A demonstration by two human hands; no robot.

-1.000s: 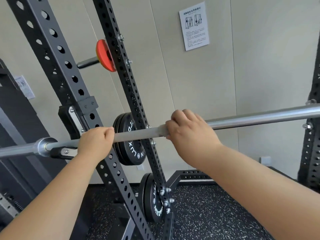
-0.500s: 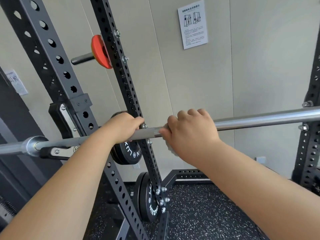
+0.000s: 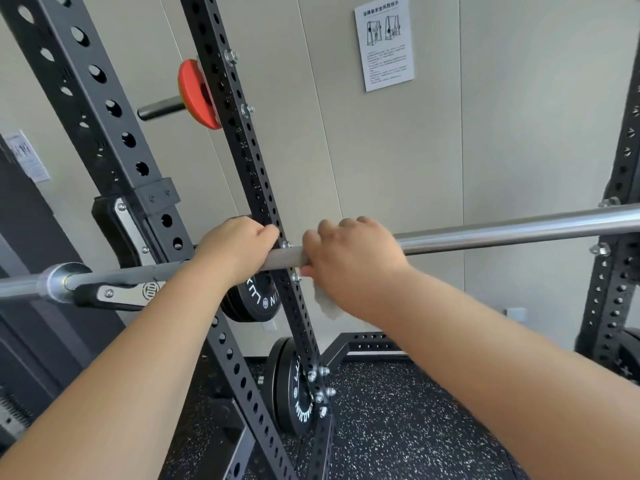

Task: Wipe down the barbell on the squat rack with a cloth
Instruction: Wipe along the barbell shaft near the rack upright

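The bar (image 3: 502,230) rests on the rack (image 3: 104,116). The left hand (image 3: 239,247) curls over it by the upright. Just beside it, the right hand (image 3: 353,261) wraps round the bar, pinning the cloth (image 3: 325,304) to the metal, with a tail hanging below. Wiping looks under way, and the long right stretch is probably still to do. Both bar ends run out of frame, most of the cloth is hidden, and cleanliness is unreadable.

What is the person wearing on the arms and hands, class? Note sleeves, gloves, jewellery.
Nothing shows. The left hand and right hand are ungloved, with no rings on the visible sides. The left forearm and right forearm are bare to the frame edge: no sleeves, watch or wristband.
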